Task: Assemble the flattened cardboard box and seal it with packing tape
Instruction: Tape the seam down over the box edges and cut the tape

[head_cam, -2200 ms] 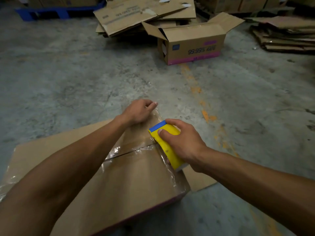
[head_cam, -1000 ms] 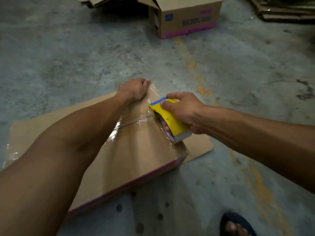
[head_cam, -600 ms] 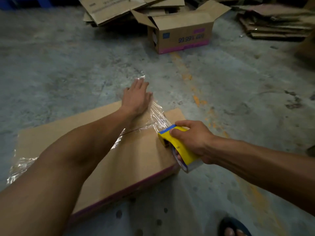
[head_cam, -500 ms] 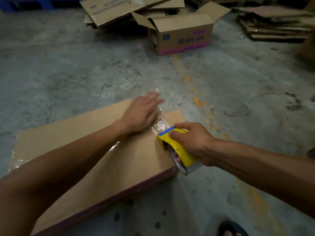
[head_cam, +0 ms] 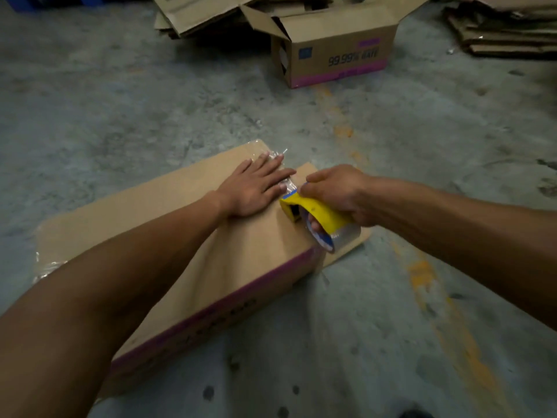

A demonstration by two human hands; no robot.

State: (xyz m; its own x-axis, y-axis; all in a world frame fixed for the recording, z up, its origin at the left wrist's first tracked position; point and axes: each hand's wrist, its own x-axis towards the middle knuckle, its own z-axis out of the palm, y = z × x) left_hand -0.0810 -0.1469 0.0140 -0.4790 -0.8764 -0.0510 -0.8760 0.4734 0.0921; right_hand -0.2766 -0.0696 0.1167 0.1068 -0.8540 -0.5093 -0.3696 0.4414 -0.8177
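While the left hand [head_cam: 251,190] lies flat with straight fingers on the top of the brown cardboard box with a pink lower band [head_cam: 168,242], pressing clear packing tape [head_cam: 275,156] down at the box's far right corner, the right hand [head_cam: 337,193] grasps the yellow tape dispenser with a blue blade edge [head_cam: 316,217] just beside it at the box's right edge. That box sits on the grey concrete floor [head_cam: 120,110], well apart from an open cardboard box printed "99.99%" [head_cam: 334,52] and flattened cardboard stacks [head_cam: 506,28] along the floor's far edge.

"99.99%" in dark print on the open cardboard box [head_cam: 337,52], following word blurred.
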